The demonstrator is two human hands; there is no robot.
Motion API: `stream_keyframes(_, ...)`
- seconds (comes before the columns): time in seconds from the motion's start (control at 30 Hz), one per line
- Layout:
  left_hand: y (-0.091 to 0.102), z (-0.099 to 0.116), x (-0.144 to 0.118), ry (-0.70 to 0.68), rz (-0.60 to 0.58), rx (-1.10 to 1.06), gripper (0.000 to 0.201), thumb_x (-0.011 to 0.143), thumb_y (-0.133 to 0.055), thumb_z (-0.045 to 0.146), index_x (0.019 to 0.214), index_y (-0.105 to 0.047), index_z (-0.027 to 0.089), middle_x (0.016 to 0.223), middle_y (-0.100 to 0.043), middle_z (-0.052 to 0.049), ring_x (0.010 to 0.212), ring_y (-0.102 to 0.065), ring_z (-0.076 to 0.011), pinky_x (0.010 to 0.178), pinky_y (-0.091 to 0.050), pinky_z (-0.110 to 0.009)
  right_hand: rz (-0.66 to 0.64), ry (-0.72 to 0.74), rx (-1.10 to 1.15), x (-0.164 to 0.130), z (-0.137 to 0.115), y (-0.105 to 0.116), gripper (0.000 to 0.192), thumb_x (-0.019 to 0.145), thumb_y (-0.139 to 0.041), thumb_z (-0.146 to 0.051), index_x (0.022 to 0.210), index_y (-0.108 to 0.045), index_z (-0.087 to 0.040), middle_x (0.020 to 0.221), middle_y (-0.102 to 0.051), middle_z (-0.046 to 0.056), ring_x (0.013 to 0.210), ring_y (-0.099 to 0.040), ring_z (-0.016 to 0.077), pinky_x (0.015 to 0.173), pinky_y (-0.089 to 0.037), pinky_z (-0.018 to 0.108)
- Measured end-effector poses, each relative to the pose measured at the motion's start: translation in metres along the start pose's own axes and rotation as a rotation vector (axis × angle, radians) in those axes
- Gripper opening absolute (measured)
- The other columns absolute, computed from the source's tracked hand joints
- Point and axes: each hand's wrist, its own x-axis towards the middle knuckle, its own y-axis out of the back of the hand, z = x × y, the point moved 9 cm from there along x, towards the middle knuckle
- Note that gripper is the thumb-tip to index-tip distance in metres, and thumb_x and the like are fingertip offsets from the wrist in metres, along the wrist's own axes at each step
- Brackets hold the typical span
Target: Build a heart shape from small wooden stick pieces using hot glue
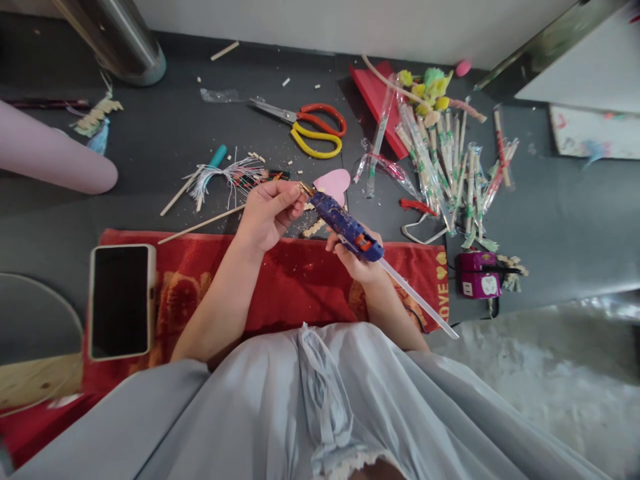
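Partly hidden, glue gun (347,231) grip inside right hand (356,259), left hand's (269,213) piece unclear

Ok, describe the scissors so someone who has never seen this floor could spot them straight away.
Start at the red towel spread on the dark floor and look past the hands toward the wall. The scissors lie flat there, left of the heap of wrapped sticks. Nothing else nearby has one red and one yellow handle loop.

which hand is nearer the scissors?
Left. The left hand sits just below the scissors, pinching a small piece at the glue gun tip. The right hand grips the gun lower down, farther from them.
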Motion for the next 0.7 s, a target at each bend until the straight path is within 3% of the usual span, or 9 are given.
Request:
stream_keyframes(0.23, 0.004, 0.003, 0.001, -0.031, -0.005, 0.005, 0.028, 0.075, -0.086, 0.018, 0.06, -0.063, 0.016, 0.054, -0.059, 0.005, 0.048, -0.056, -0.0021, 0.048, -0.049, -0.01, -0.022, -0.02, -0.108, -0.003, 0.005, 0.003, 0.029, 0.085, -0.059, -0.053, 0.091, -0.062, -0.025, 0.074, -0.07, 0.003, 0.063, -0.064, 0.0182, 0.069, -0.052, 0.035)
stream_keyframes(0.43, 0.013, 0.01, 0.002, -0.079, 0.048, 0.083, 0.026, 0.071, -0.09, 0.024, 0.063, -0.066, 0.016, 0.055, -0.062, 0.006, 0.047, -0.056, -0.0022, 0.047, -0.048, -0.011, -0.022, -0.015, -0.138, -0.003, 0.004, 0.005, 0.028, 0.084, -0.059, -0.053, 0.087, -0.06, -0.026, 0.072, -0.068, 0.003, 0.063, -0.063, 0.0187, 0.069, -0.051, 0.036)
stream_keyframes(0.7, 0.022, 0.017, 0.003, -0.173, 0.1, 0.194, 0.016, 0.074, -0.086, 0.015, 0.07, -0.071, 0.017, 0.06, -0.065, 0.004, 0.052, -0.062, -0.0058, 0.05, -0.049, -0.015, -0.042, 0.003, -0.105, -0.001, 0.0, 0.005, 0.022, 0.083, -0.061, -0.048, 0.086, -0.059, -0.026, 0.069, -0.066, 0.001, 0.061, -0.063, 0.0181, 0.068, -0.051, 0.035)
